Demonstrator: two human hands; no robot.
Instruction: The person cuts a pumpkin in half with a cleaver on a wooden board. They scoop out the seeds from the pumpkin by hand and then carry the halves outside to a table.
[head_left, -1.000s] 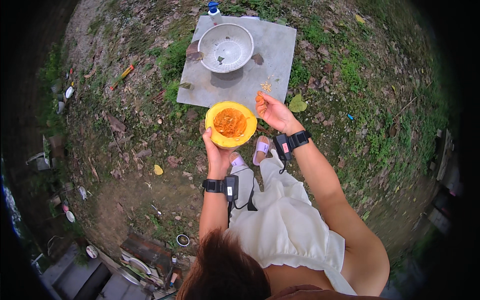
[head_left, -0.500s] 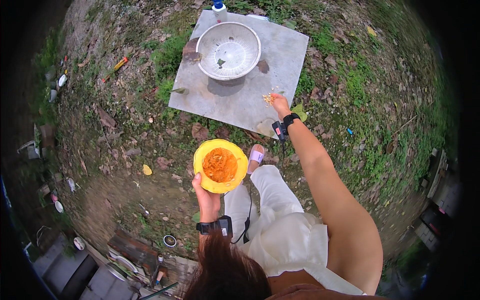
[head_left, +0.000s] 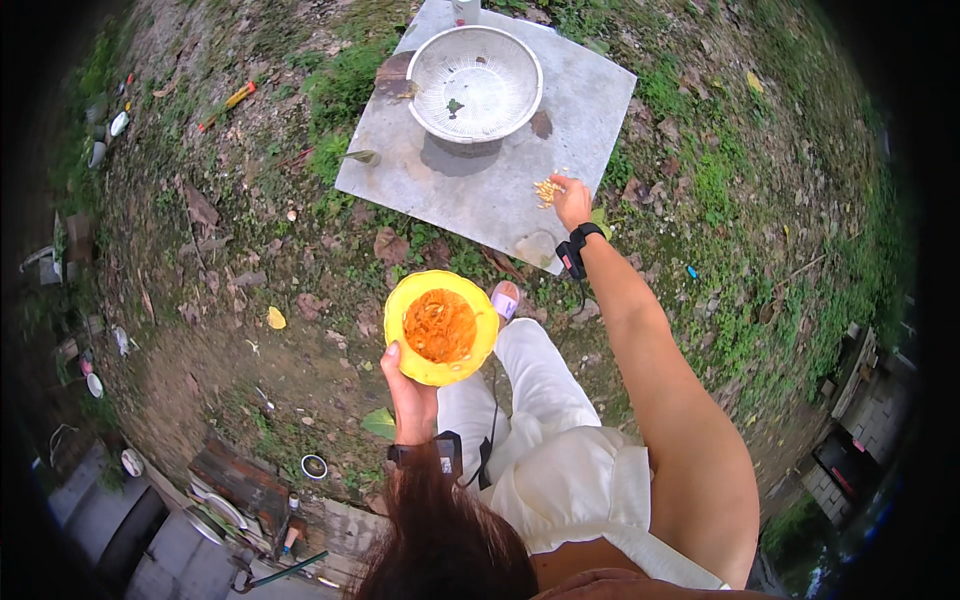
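My left hand (head_left: 410, 395) grips a yellow-rimmed pumpkin half (head_left: 398, 300) from its lower left, thumb on the rim. Its hollow faces up and shows stringy orange pulp (head_left: 438, 325) with a few pale seeds. My right arm reaches out to the grey slab (head_left: 480, 195). There my right hand (head_left: 572, 203) is closed, its bent fingers beside a small pile of pumpkin seeds (head_left: 547, 193); what is between the fingertips is too small to make out. Farther back on the slab stands a white slotted basin (head_left: 490, 85) with a bit of green leaf inside.
Beyond the basin, a white bottle (head_left: 466, 10) is cut off by the upper edge. Dry leaves (head_left: 392, 75) lie on the slab's left part. Around it are grass and leaf-strewn soil (head_left: 250, 320). Wooden boards (head_left: 240, 485) and clutter lie at lower left.
The slab and basin have shifted slightly up and right in view. My right hand has stayed by the seeds, its fingers more bent. My left hand keeps hold of the pumpkin half.
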